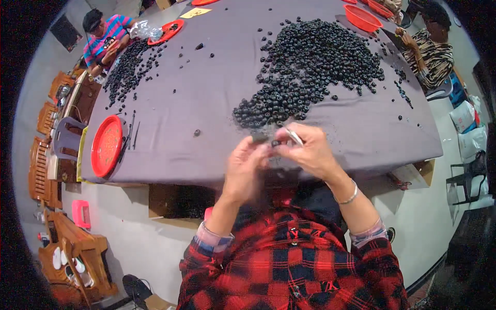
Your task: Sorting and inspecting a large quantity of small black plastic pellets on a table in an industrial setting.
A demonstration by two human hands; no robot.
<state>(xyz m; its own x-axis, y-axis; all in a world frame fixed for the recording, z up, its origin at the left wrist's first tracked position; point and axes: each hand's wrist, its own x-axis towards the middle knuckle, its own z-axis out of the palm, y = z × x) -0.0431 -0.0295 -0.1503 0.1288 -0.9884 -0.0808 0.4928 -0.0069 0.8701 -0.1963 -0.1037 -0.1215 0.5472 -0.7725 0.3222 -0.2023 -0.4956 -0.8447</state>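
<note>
Just above the table's near edge, my two hands come together. My left hand is closed, partly blurred by motion, its fingertips pinched at a small round black bead. Close against it, my right hand is closed around a thin, pale, metallic-looking tool; its kind cannot be made out. A large pile of black, bead-like round pieces spreads over the cloth just beyond my hands. Fine dark crumbs lie around the pile's near end.
A grey cloth covers the table. At left stands a red tray beside thin dark sticks. Two people work at the far left and far right, near smaller bead heaps. A red basin sits at the far right.
</note>
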